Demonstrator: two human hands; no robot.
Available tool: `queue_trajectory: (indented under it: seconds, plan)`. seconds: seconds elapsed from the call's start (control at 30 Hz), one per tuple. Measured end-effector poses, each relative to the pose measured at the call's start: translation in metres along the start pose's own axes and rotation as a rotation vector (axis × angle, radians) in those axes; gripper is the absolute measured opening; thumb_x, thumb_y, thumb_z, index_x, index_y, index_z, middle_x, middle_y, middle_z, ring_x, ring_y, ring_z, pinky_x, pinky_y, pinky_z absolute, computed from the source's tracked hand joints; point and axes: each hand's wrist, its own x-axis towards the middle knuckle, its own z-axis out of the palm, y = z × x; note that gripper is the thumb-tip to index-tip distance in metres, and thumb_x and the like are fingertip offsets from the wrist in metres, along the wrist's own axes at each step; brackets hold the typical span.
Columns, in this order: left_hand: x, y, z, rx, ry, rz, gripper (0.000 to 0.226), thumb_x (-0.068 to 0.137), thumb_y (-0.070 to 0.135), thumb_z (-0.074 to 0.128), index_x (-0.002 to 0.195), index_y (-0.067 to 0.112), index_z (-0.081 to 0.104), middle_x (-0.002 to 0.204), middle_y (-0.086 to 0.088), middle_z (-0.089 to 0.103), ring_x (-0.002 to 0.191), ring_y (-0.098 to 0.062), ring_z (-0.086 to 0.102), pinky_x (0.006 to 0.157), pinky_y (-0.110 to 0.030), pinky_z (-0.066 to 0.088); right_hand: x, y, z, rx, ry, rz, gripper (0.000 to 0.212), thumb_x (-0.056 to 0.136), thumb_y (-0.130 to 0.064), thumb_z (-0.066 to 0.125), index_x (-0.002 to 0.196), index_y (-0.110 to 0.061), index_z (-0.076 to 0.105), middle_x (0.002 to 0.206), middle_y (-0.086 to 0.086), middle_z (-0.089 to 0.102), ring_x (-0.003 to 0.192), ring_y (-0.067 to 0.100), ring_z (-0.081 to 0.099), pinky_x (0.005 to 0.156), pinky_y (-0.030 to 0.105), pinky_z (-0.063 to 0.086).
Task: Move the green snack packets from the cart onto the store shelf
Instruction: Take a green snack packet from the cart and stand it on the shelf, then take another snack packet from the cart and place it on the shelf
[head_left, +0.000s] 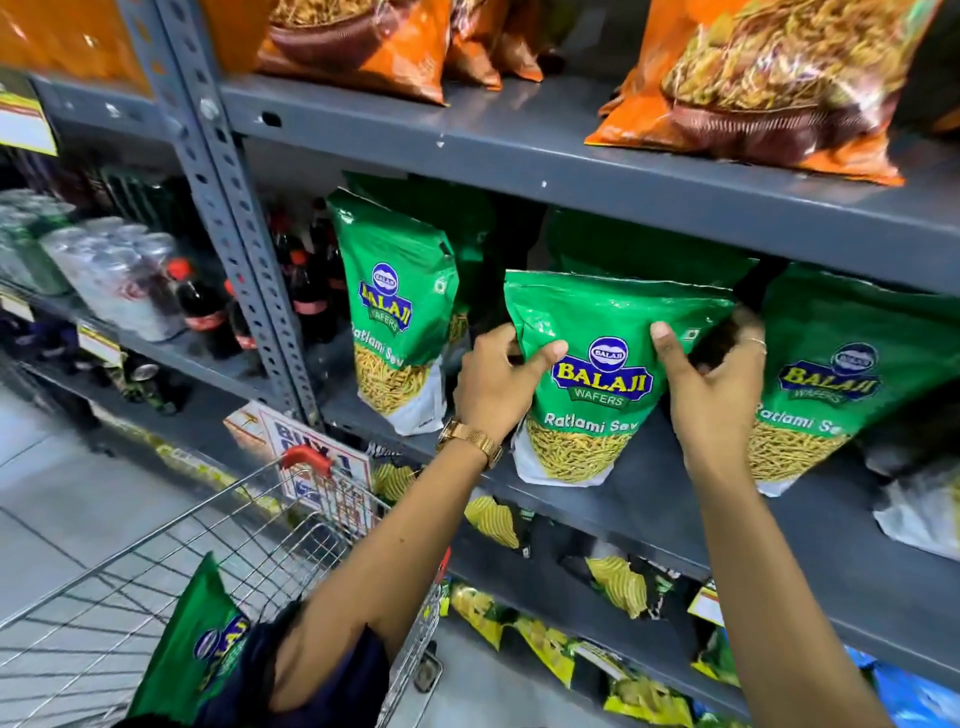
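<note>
Both hands grip a glossy green snack packet (597, 374) standing on the grey metal store shelf (675, 499), left hand (498, 384) and right hand (711, 379) pinching its sides. Settling it upright should keep it from toppling; another green packet (192, 639) waits in the wire cart (156, 551).

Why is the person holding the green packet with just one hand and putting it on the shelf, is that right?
Not quite. The head view shows both hands holding the green packet: the left hand grips its left edge and the right hand its right edge. The rest is right: it is going onto the shelf.
</note>
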Motion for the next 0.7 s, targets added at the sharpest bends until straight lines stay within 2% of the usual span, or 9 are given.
queue_trajectory:
  seconds: [0.03,0.1,0.2,0.3,0.37,0.43,0.5,0.6,0.7]
  plan:
    - [-0.006,-0.002,-0.004,-0.005,-0.003,0.010,0.046,0.069,0.061,0.067,0.090,0.021,0.069,0.093,0.002,0.077,0.087,-0.015,0.071,0.078,-0.044,0.059,-0.012,-0.003,0.001,-0.082,0.052,-0.065,0.083,0.078,-0.051,0.069,0.142,-0.011,0.036,0.144,0.012,0.045,0.134,0.024,0.041,0.115,0.041,0.031]
    - [-0.019,-0.006,-0.017,-0.009,0.005,0.013,0.040,0.077,0.048,0.071,0.101,0.016,0.067,0.103,0.000,0.074,0.093,-0.011,0.069,0.083,-0.037,0.059,-0.038,-0.011,0.004,-0.189,0.128,-0.180,0.090,0.083,-0.048,0.066,0.149,-0.008,0.022,0.156,0.014,0.023,0.144,0.024,0.018,0.120,0.039,0.014]
    - [-0.045,-0.020,-0.046,-0.040,0.071,0.020,0.032,0.085,0.032,0.070,0.107,0.009,0.065,0.105,-0.001,0.070,0.087,0.000,0.064,0.075,-0.012,0.054,-0.075,-0.023,0.012,-0.239,0.134,-0.299,0.088,0.086,-0.041,0.066,0.149,-0.001,0.018,0.159,0.020,0.011,0.148,0.036,0.004,0.120,0.042,0.002]
    - [-0.074,-0.050,-0.085,-0.046,0.164,-0.028,0.022,0.087,0.031,0.067,0.103,0.017,0.065,0.100,0.002,0.070,0.086,-0.010,0.067,0.076,-0.030,0.058,-0.108,-0.027,0.032,-0.231,0.040,-0.473,0.077,0.087,-0.033,0.065,0.144,0.001,0.028,0.153,0.021,0.017,0.145,0.044,0.010,0.121,0.050,0.007]
    - [-0.094,-0.072,-0.113,-0.011,0.185,-0.095,0.015,0.088,0.031,0.064,0.100,0.021,0.064,0.096,0.005,0.070,0.087,-0.011,0.066,0.077,-0.037,0.057,-0.130,-0.028,0.050,-0.163,-0.084,-0.563,0.071,0.086,-0.029,0.067,0.142,-0.002,0.033,0.150,0.011,0.022,0.144,0.041,0.017,0.121,0.046,0.010]
    - [-0.119,-0.094,-0.142,0.024,0.203,-0.181,0.006,0.089,0.025,0.061,0.095,0.027,0.063,0.091,0.008,0.067,0.083,-0.010,0.063,0.073,-0.036,0.054,-0.158,-0.023,0.075,-0.036,-0.337,-0.561,0.067,0.085,-0.025,0.068,0.140,-0.004,0.038,0.148,0.003,0.030,0.143,0.033,0.025,0.120,0.043,0.018]
    - [-0.146,-0.116,-0.167,0.068,0.223,-0.277,0.017,0.090,0.014,0.058,0.091,0.030,0.062,0.088,0.007,0.066,0.081,-0.011,0.062,0.072,-0.032,0.049,-0.185,-0.010,0.100,-0.028,-0.644,-0.518,0.064,0.082,-0.030,0.068,0.136,-0.004,0.046,0.145,0.006,0.040,0.138,0.027,0.034,0.118,0.039,0.026]
    - [-0.193,-0.150,-0.203,0.200,0.228,-0.468,0.027,0.075,0.009,0.048,0.091,0.020,0.067,0.090,0.000,0.069,0.089,-0.019,0.065,0.083,-0.033,0.053,-0.229,0.021,0.140,-0.280,-1.233,-0.321,0.074,0.073,-0.046,0.073,0.134,-0.012,0.049,0.141,0.015,0.048,0.135,0.031,0.040,0.111,0.039,0.035]
    - [-0.236,-0.186,-0.228,0.344,0.175,-0.702,0.040,0.074,0.003,0.048,0.109,-0.001,0.067,0.116,-0.018,0.069,0.110,-0.023,0.063,0.097,-0.032,0.049,-0.271,0.048,0.168,-0.604,-1.711,-0.230,0.095,0.066,-0.055,0.076,0.142,-0.011,0.038,0.146,0.016,0.043,0.136,0.031,0.040,0.108,0.039,0.038]
